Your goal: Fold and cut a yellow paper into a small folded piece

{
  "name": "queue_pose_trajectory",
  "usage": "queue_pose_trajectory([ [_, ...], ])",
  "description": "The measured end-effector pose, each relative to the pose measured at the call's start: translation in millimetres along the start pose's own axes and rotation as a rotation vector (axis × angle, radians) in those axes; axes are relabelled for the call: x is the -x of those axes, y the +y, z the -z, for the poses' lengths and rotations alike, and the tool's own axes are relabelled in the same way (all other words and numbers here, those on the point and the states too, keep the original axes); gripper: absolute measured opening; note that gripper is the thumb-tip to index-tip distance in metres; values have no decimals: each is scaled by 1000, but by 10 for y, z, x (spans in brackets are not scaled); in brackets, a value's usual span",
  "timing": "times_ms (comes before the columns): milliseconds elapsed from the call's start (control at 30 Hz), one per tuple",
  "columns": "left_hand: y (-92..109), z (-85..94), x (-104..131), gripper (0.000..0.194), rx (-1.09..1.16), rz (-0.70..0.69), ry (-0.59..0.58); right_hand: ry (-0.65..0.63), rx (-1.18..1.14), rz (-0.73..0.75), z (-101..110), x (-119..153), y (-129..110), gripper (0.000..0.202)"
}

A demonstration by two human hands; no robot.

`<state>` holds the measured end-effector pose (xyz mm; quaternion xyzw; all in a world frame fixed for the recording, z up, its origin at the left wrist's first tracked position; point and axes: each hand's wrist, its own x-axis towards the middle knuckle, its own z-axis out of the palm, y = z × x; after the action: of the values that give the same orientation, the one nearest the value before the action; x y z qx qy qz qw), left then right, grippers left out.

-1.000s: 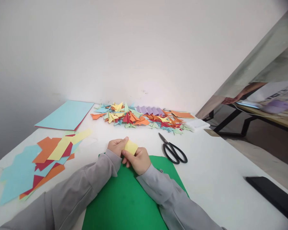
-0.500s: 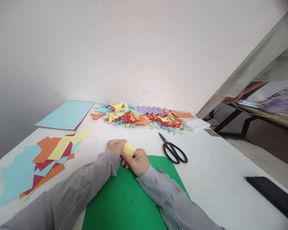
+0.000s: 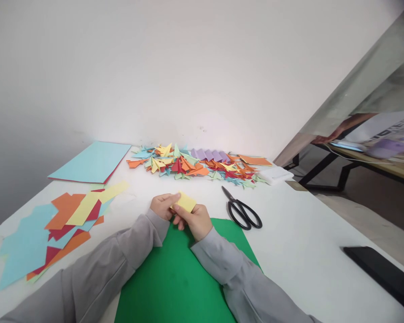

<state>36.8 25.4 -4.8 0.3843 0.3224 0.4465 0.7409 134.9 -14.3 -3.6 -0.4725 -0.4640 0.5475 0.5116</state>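
Note:
A small piece of yellow paper (image 3: 186,202) is held between both hands, just above the far edge of a green sheet (image 3: 175,278). My left hand (image 3: 162,206) pinches its left end with thumb and fingers. My right hand (image 3: 198,220) grips it from the right, the thumb lying across its lower edge. The two hands nearly touch, and some fingertips are hidden behind the paper. To the right lie black-handled scissors (image 3: 245,214), blades pointing away.
Many folded paper shapes (image 3: 178,165) line the wall. Coloured scraps (image 3: 30,237) and a light blue sheet (image 3: 94,161) lie left. A black object (image 3: 380,273) is at right. Beyond the table, a person's arm (image 3: 346,125) shows near another table.
The yellow paper has tilted and shows more of its flat face. My right hand has shifted slightly up and to the right; my left hand has barely moved.

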Motion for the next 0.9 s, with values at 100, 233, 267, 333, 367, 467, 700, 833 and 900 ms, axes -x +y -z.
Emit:
queue_pose_trajectory([
  [100, -15, 12, 29, 33, -47, -39, -66, 9, 15, 15, 11, 3, -16, 37],
  [233, -31, 34, 30, 33, -62, -50, -4, 10, 84, 39, 16, 31, -44, 37],
  [267, -33, 38, 25, 33, -66, -51, 6, 4, 83, 39, 19, 33, -42, 36],
  [333, -34, 42, 18, 35, -77, -45, 20, -16, 53, 34, 28, 28, -25, 35],
  [367, -33, 44, 16, 35, -83, -38, 27, -29, 32, 28, 32, 23, -13, 35],
  [467, -28, 43, 14, 37, -94, -6, 66, -55, -13, 10, 35, 15, 17, 33],
  [700, -2, 10, 4, 38, -92, -33, 254, -92, 34, -32, -29, 82, -36, 30],
  [833, -1, 0, -25, 38, -75, -47, 292, -84, 12, -72, -55, 85, -50, 28],
  [900, -3, -2, -31, 41, -10, -30, 264, -70, -27, -88, -51, 65, -46, 28],
])
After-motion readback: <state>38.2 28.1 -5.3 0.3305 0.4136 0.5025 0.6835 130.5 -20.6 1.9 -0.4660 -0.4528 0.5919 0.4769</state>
